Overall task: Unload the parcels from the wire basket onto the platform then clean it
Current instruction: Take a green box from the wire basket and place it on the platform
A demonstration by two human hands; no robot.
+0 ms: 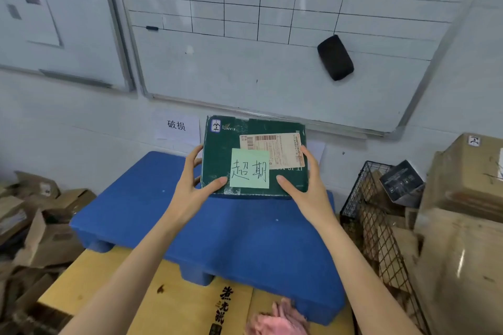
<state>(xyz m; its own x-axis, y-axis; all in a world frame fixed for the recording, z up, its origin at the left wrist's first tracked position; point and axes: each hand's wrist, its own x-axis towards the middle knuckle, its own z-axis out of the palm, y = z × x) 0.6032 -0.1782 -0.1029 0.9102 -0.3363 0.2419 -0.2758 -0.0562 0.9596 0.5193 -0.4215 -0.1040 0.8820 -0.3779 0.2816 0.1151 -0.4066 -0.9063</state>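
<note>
left hand (195,187), right hand (306,185) — clasping parcel (231,144) sides

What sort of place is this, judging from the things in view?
Probably a parcel sorting or storage room: a dark green cardboard parcel with a shipping label, a black wire basket holding more boxes, and a gridded whiteboard on the wall.

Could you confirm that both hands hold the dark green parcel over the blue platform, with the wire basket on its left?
Not quite: the head view shows the wire basket on the right of the blue platform. Otherwise yes, the left hand and right hand hold the dark green parcel over it.
</note>
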